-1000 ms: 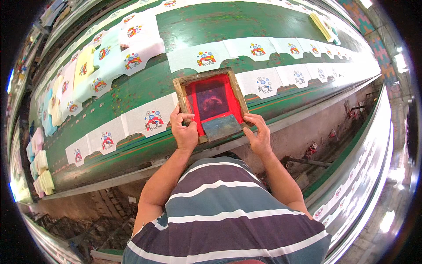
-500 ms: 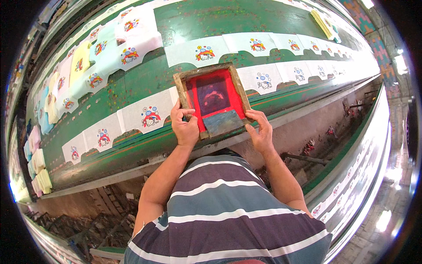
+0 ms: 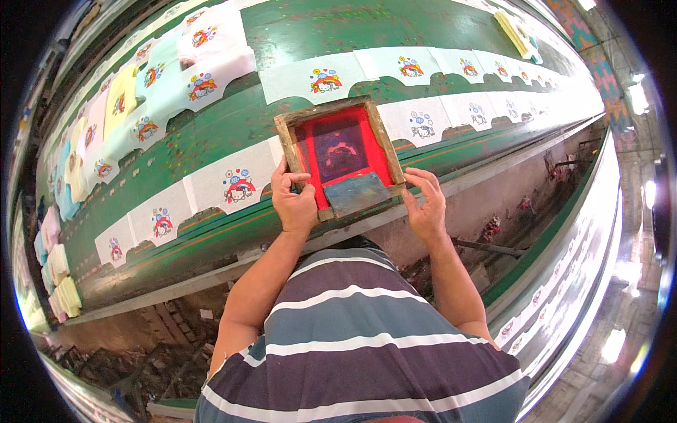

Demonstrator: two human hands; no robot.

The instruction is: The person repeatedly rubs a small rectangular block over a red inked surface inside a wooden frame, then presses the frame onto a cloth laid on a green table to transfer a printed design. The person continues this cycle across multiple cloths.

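A wooden-framed printing screen (image 3: 343, 146) with red borders and a dark mesh middle rests over the near row of cloth pieces. Inside its near end lies a flat blue-grey squeegee (image 3: 356, 194). My left hand (image 3: 295, 201) is closed round the near left side of the frame, thumb and fingers pressed on the wood. At the near right corner, my right hand (image 3: 426, 204) has thumb and forefinger apart, their tips at the frame's outer edge. The screen covers the cloth beneath it. Left of it lies a white cloth piece (image 3: 211, 189) with a coloured cartoon print.
The long green table (image 3: 296, 35) carries rows of printed white pieces. Pastel printed cloths (image 3: 166, 92) lie at the left, and a yellow folded stack (image 3: 516, 35) at the far right. A metal rail (image 3: 211, 278) edges the table. Another table (image 3: 557, 303) stands at right.
My right hand has shifted slightly right, and its fingertips have drawn back from the frame's corner. My left hand keeps its hold. The whole view has slid a little left.
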